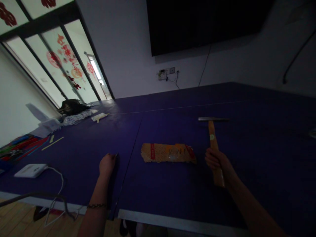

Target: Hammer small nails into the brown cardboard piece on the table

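Note:
My right hand [216, 161] is wrapped round the wooden handle of a hammer [212, 135], whose narrow metal head points away from me above the blue table. On the left, my left hand [108, 164] is closed close to the tabletop, pinching a small thin nail-like piece [117, 154]; its exact kind is too small to tell. Between the two hands lies a torn strip of brown cardboard [160, 153] with red and orange print. Neither hand touches the cardboard.
The blue table [158, 191] has a seam running between its halves. To the left are a white power bank or adapter [31, 170] with a cable, coloured tools [24, 146], thin strips, and a black bag [72, 107]. A dark screen [197, 26] hangs on the wall behind.

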